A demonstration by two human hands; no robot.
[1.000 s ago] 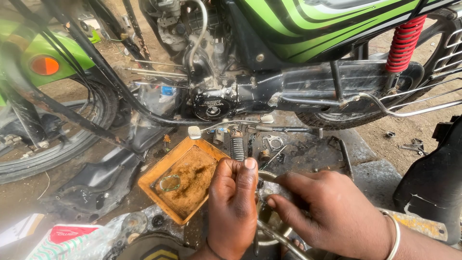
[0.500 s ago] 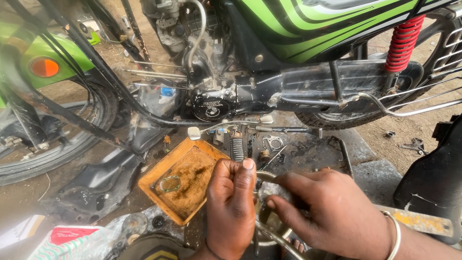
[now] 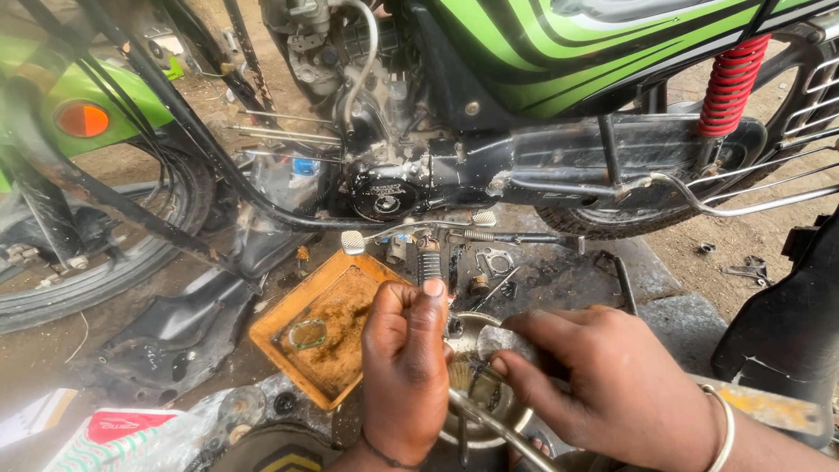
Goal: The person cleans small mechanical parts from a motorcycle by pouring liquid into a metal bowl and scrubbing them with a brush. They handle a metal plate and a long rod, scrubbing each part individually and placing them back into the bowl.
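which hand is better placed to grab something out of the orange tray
Left, probably. The left hand sits right beside the orange tray, while the right hand is on the far side, its fingers over the metal bowl.

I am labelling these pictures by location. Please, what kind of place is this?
Probably a motorcycle repair workshop, open to a dirt ground. A green motorcycle stands partly stripped, loose bolts and small parts lie on the oily floor, and an orange tray holds dirty oil beside the left hand and right hand.

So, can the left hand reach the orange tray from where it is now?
Probably yes. The left hand is right beside the orange tray, whose near edge lies just to its left with nothing between them. But its fingers seem busy over the metal bowl.
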